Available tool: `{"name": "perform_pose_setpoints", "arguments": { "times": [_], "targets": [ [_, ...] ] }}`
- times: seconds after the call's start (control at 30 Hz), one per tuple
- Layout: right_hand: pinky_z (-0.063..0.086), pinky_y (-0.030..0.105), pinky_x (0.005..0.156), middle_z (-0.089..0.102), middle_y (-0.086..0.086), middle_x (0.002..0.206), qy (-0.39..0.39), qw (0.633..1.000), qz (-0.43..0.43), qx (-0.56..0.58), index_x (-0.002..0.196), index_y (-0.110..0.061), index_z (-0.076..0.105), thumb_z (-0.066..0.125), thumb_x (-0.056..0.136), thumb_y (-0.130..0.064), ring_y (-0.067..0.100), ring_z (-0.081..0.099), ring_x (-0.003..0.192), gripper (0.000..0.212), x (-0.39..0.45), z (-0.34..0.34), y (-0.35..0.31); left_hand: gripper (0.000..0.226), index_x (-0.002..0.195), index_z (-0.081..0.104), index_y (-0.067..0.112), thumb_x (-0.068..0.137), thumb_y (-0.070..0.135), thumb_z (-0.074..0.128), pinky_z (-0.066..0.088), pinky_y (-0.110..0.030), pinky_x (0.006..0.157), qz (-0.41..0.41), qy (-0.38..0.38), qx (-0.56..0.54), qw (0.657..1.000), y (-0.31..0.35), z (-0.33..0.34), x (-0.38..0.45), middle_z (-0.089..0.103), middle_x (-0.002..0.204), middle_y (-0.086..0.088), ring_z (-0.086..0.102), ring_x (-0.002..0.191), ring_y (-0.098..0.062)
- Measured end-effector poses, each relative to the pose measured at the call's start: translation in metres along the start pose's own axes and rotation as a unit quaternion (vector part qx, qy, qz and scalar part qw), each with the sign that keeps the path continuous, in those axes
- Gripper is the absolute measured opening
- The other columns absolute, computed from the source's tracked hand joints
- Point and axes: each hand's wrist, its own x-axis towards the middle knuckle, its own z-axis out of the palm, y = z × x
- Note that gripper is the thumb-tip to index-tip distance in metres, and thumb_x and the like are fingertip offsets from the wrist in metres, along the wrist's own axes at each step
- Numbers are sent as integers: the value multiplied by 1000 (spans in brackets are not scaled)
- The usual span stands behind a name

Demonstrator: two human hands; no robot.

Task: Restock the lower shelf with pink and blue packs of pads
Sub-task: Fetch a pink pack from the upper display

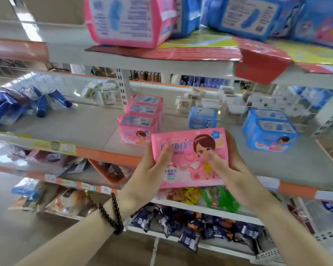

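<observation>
Pink pack [189,158] is held in front of the shelf [88,127] edge, both hands clamped on it: left hand [152,169] grips its left side, right hand [229,166] its right side, thumbs on the printed front. Behind it on the shelf stand a pink stack [140,121] and blue packs [269,129]

Bare shelf [210,129] gap between pink stack [140,121] and blue pack [203,117], upper shelf [142,58] overhead
</observation>
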Motion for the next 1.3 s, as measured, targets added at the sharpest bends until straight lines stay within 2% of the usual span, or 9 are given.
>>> {"name": "perform_pose_setpoints", "arguments": {
  "times": [0.2,0.33,0.53,0.67,0.77,0.83,0.9,1.13,1.3],
  "targets": [
    [48,9,87,67,-32,112,8,999,34,-7,131,-49,35,51,90,-45,-10,62,108,44,24,47,24,45,135,45,28,97,50,37,60,-38,90,-60,-52,30,996,-23,-57,9,73,117,2,71,108,-18],
    [46,28,101,66,-33,116,-10,998,56,-34,142,-45,27,46,91,-54,-7,62,112,55,44,56,36,47,132,49,29,94,54,38,57,-43,93,-91,-48,20,994,-33,-77,24,73,117,1,71,109,-20],
    [48,44,106,67,-19,124,-44,996,70,-42,148,-35,25,45,98,-54,3,63,116,58,78,55,59,49,126,54,17,91,47,40,59,-23,75,-111,-13,-21,994,-50,-84,46,78,106,1,75,97,-17],
    [47,34,104,66,-28,119,-49,996,72,-22,154,-41,14,48,95,-57,-4,63,110,70,91,47,70,46,131,51,20,92,44,40,60,-27,79,-113,8,-23,993,-56,-82,56,76,111,-1,74,102,-21],
    [49,26,85,68,-30,106,-64,994,81,-30,155,-41,13,54,84,-64,-7,65,89,85,102,40,70,45,135,47,25,93,41,41,60,-29,81,-98,14,-18,995,-58,-87,64,75,113,0,73,106,-21],
    [51,23,69,71,-19,102,-71,994,81,-29,147,-35,30,58,82,-63,-2,65,79,76,109,37,68,44,135,46,26,93,39,42,60,-27,80,-84,9,-13,996,-58,-92,67,75,112,2,73,105,-19],
    [56,26,70,72,-9,105,-68,992,101,-41,130,-34,44,62,82,-61,9,70,89,58,115,38,66,42,132,45,27,92,35,41,60,-25,78,-70,11,-22,997,-57,-97,69,76,109,6,73,103,-16],
    [44,19,71,67,-19,82,-106,964,190,-156,100,-32,57,66,91,-51,-10,62,73,23,132,60,78,43,135,43,27,93,31,41,61,-27,75,-68,9,-4,998,-68,-131,72,75,109,7,72,104,-16],
    [42,5,61,70,-11,89,-62,978,156,-121,110,-26,59,66,93,-35,-9,65,74,20,146,91,77,40,134,42,34,94,42,45,62,-29,70,-87,-26,61,994,-70,-174,87,70,118,-1,73,103,-17]
  ]
}}
